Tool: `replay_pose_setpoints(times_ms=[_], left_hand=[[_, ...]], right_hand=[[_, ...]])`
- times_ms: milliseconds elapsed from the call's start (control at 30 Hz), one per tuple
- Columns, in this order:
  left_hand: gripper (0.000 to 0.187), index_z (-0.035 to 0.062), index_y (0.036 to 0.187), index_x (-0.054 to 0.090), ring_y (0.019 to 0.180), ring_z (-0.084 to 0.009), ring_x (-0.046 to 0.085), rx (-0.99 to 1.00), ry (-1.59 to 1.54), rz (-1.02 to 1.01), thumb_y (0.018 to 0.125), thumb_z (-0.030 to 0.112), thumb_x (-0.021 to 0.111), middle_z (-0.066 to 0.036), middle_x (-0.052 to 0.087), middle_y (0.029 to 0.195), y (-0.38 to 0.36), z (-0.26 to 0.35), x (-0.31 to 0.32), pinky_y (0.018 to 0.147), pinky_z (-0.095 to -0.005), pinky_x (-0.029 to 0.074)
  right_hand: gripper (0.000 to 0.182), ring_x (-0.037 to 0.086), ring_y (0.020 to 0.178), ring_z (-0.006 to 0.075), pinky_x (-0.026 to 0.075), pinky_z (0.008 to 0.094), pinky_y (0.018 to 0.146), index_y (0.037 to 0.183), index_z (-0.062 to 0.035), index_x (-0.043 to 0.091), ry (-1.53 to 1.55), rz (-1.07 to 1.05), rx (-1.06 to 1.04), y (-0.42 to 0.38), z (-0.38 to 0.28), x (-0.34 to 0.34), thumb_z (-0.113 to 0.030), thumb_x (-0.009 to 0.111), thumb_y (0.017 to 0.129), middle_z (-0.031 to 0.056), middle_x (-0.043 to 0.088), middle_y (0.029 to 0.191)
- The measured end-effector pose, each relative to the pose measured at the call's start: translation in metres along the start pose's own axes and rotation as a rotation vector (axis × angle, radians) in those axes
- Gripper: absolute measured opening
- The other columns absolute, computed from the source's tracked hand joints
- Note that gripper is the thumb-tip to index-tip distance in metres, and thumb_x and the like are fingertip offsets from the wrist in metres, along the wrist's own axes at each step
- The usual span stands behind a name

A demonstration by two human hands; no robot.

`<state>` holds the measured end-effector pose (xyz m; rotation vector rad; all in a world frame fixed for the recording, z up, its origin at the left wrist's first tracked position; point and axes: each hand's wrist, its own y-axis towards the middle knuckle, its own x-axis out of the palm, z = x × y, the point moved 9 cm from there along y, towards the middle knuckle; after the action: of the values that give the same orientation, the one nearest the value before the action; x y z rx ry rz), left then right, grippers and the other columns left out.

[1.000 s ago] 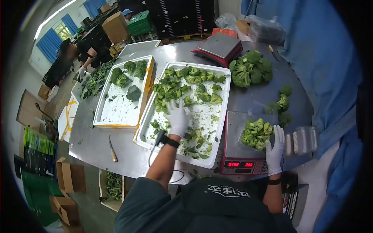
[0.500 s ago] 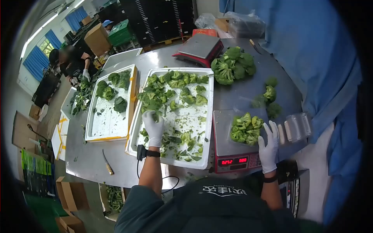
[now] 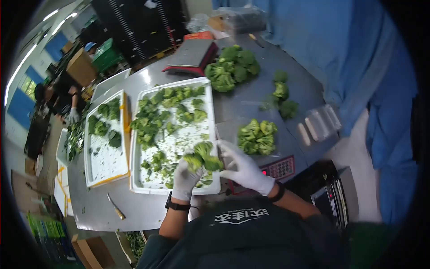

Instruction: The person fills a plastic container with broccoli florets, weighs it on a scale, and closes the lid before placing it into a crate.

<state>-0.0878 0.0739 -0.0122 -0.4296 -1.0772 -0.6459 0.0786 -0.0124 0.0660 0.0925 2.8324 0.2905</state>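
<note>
In the head view, my left hand (image 3: 184, 181), in a white glove, is closed around broccoli florets (image 3: 202, 157) above the near end of a white foam tray (image 3: 134, 172). To their right is my right hand (image 3: 244, 168), also gloved, with thumb and fingers spread and the fingertips right at the florets' edge. Just beyond it, a clear container's worth of broccoli pieces (image 3: 257, 136) sits on a red-trimmed digital scale (image 3: 283, 167). My right forearm and hand partly cover the scale. Cut florets and green scraps lie scattered in the tray.
A second white tray (image 3: 88, 168) with a few broccoli heads stands left. A knife (image 3: 116, 208) lies near the front edge. Whole broccoli (image 3: 230, 69) is piled beside another scale (image 3: 190, 56). Clear plastic boxes (image 3: 320, 123) sit right. A co-worker (image 3: 62, 98) stands far left.
My left hand has lifted broccoli florets from the tray and come nearer to me. My right hand has left the container's side and moved left towards them. The view has shifted.
</note>
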Motion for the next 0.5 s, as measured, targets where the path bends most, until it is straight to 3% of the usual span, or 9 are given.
replay_pose_setpoints(times_ms=[67, 200, 300, 400, 467, 500], left_hand=[[0.046, 0.0088, 0.132, 0.052, 0.125, -0.0324, 0.063, -0.172, 0.067, -0.042, 0.092, 0.021, 0.072, -0.015, 0.060, 0.136, -0.011, -0.036, 0.003, 0.103, -0.0475, 0.057], [0.040, 0.0088, 0.130, 0.052, 0.123, -0.0291, 0.064, -0.199, 0.228, -0.022, 0.096, 0.023, 0.068, -0.015, 0.060, 0.135, -0.002, -0.052, 0.033, 0.095, -0.0425, 0.062], [0.041, 0.0086, 0.131, 0.051, 0.123, -0.0284, 0.064, -0.197, 0.305, -0.004, 0.095, 0.021, 0.066, -0.015, 0.059, 0.135, 0.008, -0.059, 0.052, 0.096, -0.0435, 0.062], [0.043, 0.0091, 0.132, 0.050, 0.125, -0.0264, 0.062, -0.165, 0.352, 0.001, 0.092, 0.017, 0.064, -0.014, 0.059, 0.134, 0.029, -0.068, 0.061, 0.101, -0.0416, 0.058], [0.044, 0.0098, 0.133, 0.050, 0.124, -0.0253, 0.061, 0.051, 0.622, -0.005, 0.091, 0.011, 0.062, -0.013, 0.059, 0.131, 0.049, -0.058, 0.071, 0.106, -0.0392, 0.052], [0.045, 0.0082, 0.132, 0.054, 0.122, -0.0230, 0.059, 0.065, 0.730, 0.030, 0.088, 0.002, 0.060, -0.011, 0.058, 0.128, 0.054, -0.058, 0.080, 0.106, -0.0375, 0.047]], right_hand=[[0.081, 0.054, 0.137, 0.0404, 0.048, 0.0424, 0.111, 0.159, -0.0137, 0.043, -0.232, -0.065, -0.077, -0.005, -0.018, 0.008, -0.022, 0.082, 0.088, 0.0205, 0.042, 0.159], [0.081, 0.053, 0.136, 0.0436, 0.048, 0.0448, 0.111, 0.159, -0.0165, 0.042, -0.273, -0.075, 0.012, -0.021, 0.000, -0.005, -0.024, 0.080, 0.089, 0.0226, 0.041, 0.155], [0.082, 0.047, 0.143, 0.0404, 0.043, 0.0443, 0.116, 0.159, -0.0120, 0.041, -0.290, 0.002, 0.052, -0.030, -0.008, -0.027, -0.019, 0.080, 0.088, 0.0209, 0.044, 0.155], [0.076, 0.057, 0.136, 0.0341, 0.047, 0.0415, 0.113, 0.155, -0.0061, 0.046, -0.265, 0.188, -0.026, -0.035, -0.023, -0.063, -0.009, 0.079, 0.087, 0.0185, 0.055, 0.148], [0.071, 0.065, 0.125, 0.0284, 0.052, 0.0375, 0.106, 0.149, -0.0050, 0.052, -0.179, 0.340, 0.012, -0.044, -0.009, -0.089, -0.001, 0.080, 0.083, 0.0165, 0.061, 0.142], [0.070, 0.065, 0.124, 0.0289, 0.052, 0.0378, 0.106, 0.148, -0.0051, 0.054, -0.260, 0.423, -0.002, -0.049, -0.012, -0.104, 0.000, 0.080, 0.083, 0.0164, 0.062, 0.140]])
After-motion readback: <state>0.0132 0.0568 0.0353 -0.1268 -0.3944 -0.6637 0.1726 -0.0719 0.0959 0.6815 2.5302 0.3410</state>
